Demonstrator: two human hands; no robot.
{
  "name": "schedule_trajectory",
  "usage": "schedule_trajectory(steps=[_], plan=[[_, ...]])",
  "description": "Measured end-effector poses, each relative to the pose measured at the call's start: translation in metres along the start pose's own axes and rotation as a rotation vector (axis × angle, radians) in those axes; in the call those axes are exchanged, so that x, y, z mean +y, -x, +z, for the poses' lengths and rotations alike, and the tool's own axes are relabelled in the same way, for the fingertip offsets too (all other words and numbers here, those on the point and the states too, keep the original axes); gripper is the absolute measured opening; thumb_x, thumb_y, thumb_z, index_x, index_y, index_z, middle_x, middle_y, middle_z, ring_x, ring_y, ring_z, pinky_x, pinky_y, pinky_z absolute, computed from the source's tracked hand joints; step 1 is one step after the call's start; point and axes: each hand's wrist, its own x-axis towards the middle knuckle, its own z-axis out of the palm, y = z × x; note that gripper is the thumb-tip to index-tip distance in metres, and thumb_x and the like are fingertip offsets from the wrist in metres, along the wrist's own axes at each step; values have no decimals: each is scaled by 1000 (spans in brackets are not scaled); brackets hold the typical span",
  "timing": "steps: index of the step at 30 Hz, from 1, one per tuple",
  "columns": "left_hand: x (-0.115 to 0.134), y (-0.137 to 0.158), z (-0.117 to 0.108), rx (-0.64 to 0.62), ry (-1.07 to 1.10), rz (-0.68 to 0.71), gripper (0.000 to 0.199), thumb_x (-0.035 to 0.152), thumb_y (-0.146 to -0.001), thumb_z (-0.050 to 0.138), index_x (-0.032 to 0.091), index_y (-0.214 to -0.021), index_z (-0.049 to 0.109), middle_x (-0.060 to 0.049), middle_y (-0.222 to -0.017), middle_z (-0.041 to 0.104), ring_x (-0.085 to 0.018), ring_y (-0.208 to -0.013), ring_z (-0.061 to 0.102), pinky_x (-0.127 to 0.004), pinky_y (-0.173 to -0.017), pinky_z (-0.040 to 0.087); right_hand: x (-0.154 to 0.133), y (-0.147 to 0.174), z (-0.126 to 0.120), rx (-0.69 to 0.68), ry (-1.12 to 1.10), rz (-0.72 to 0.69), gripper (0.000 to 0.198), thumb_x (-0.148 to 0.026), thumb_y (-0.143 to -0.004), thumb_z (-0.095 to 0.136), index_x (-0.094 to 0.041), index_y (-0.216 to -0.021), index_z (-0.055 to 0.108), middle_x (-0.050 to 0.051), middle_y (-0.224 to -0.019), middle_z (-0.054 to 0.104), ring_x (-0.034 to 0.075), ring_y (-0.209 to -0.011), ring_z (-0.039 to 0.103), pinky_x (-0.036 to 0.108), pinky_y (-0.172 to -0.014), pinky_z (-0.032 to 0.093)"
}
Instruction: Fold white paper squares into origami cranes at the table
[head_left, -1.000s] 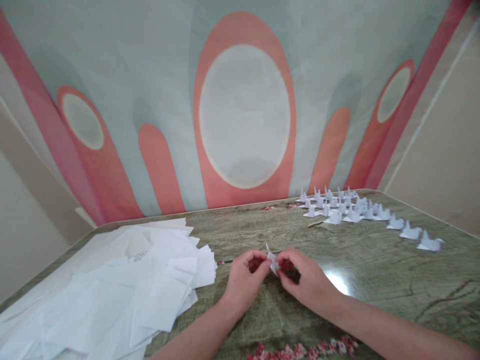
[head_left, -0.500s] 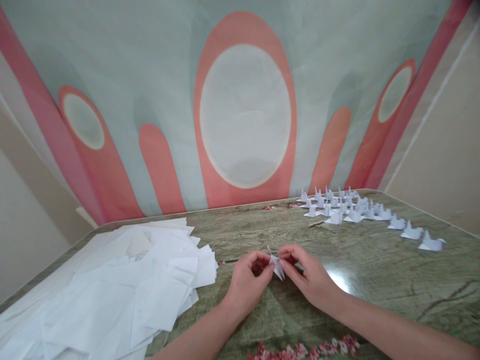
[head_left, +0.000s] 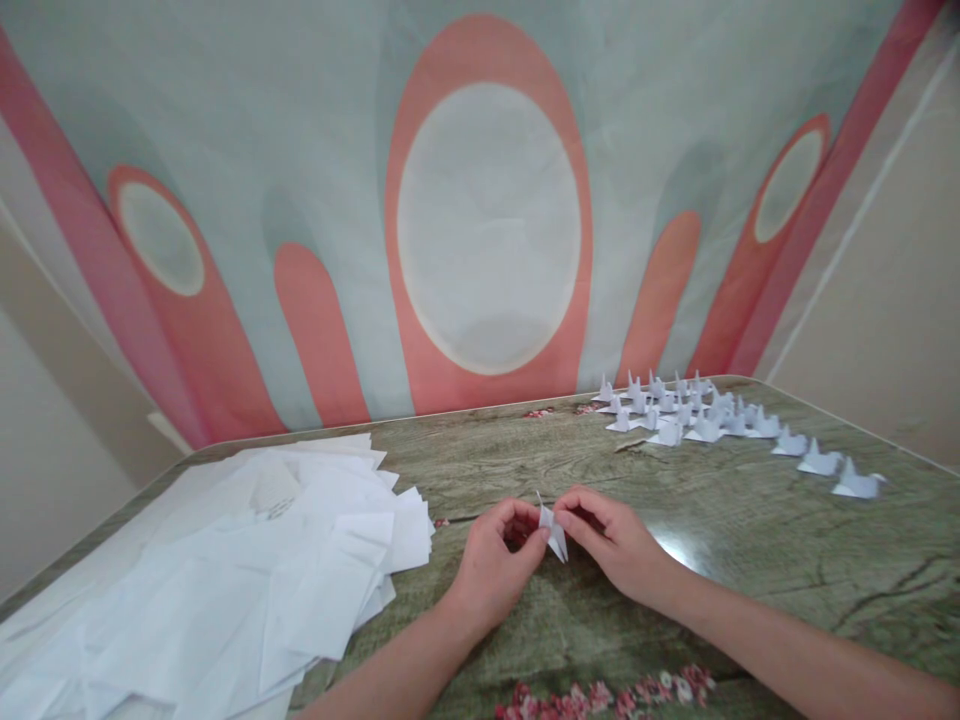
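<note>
A small white folded paper crane (head_left: pixel 555 538) is held just above the table at the middle front. It has a thin point sticking up and pointed flaps hanging down. My left hand (head_left: pixel 501 560) pinches its left side between thumb and fingers. From the right, my right hand (head_left: pixel 611 540) pinches its upper right part with thumb and forefinger. The fingertips hide some of the folds.
White paper sheets (head_left: pixel 210 570) lie in a loose pile on the left of the wood-patterned table (head_left: pixel 480 460). Several finished paper cranes (head_left: pixel 709 427) stand in rows at the back right. Behind the table hangs a patterned backdrop (head_left: pixel 491 230).
My right thumb and forefinger have shifted slightly up and left on the paper crane. The crane is turned a little, and my left hand keeps its pinch.
</note>
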Motion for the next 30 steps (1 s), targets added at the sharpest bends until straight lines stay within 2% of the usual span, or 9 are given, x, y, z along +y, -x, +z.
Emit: schedule_trajectory(steps=[17,30], plan=[[-5,0,0,-33,-69,38,7,21,-75,56,15,-78,59,-1,-69,60,-12,-63,54,-22,-60,43,5,-5,-8,-145,-119,19,23,-36,-86,47,-17,-76,55,-1,-70,53,12,-67,49,23,-64,41],[-2,0,-1,-56,-110,36,7,22,-74,57,16,-77,58,0,-68,60,-12,-62,53,-21,-60,42,7,-6,-5,-177,-324,139,28,-43,-81,54,-16,-73,53,-3,-64,50,11,-61,48,22,-59,41]])
